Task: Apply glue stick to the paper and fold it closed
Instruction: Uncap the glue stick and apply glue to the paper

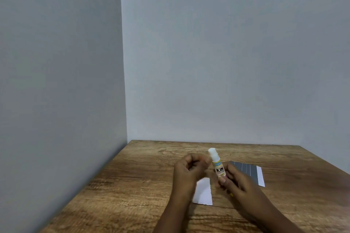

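Note:
My right hand (pixel 234 181) grips the lower body of a glue stick (pixel 217 164) and holds it upright above the wooden table (pixel 132 185), white top pointing up. My left hand (pixel 189 170) hovers just left of the stick's upper part with its fingers curled. It is blurred, and I cannot tell whether it holds anything. A small white sheet of paper (pixel 203 193) lies flat on the table below and between my hands.
A grey paper with thin white lines and a white edge (pixel 250 173) lies on the table behind my right hand. Grey walls meet in a corner at the table's far left. The table's front left edge runs diagonally.

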`<state>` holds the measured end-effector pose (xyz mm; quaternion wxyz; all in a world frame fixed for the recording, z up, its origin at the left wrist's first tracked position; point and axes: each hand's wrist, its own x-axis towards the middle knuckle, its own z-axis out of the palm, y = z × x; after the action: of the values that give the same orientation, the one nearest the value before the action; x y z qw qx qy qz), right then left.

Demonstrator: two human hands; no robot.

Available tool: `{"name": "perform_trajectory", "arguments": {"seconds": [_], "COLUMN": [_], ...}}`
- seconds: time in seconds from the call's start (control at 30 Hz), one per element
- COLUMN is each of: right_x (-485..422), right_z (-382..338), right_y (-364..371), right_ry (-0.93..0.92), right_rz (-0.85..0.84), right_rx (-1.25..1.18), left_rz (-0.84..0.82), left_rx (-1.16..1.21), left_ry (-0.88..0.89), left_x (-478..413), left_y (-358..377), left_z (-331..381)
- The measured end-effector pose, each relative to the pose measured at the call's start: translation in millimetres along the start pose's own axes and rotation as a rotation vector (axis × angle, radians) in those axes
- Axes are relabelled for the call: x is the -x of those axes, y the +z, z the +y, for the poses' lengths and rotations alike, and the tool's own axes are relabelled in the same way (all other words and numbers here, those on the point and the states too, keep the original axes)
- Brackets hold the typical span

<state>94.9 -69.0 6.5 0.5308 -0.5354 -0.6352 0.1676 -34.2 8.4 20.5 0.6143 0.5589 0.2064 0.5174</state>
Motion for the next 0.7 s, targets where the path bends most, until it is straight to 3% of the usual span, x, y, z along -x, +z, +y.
{"name": "perform_trajectory", "arguments": {"seconds": [0.07,0.13,0.2,0.43,0.7], "right_x": [0,1,0,1,0], "right_z": [2,2,3,2,3], "right_y": [-1,-2,-2,-2,-1], "right_ry": [0.022,0.025,0.014,0.008,0.033], "right_rz": [0.025,0.024,0.016,-0.004,-0.01], "right_rx": [0.03,0.048,0.088,0.193,0.163], "left_rz": [0.238,0.477,0.589,0.289,0.204], "left_rx": [-0.184,-0.533,-0.789,-1.374,-1.451], "left_ry": [0.066,0.108,0.052,-0.305,-0.394], "left_x": [-7,-9,-7,-11,-13], "left_y": [-12,-25,-34,-37,-31], "left_z": [0,1,1,-11,-14]}}
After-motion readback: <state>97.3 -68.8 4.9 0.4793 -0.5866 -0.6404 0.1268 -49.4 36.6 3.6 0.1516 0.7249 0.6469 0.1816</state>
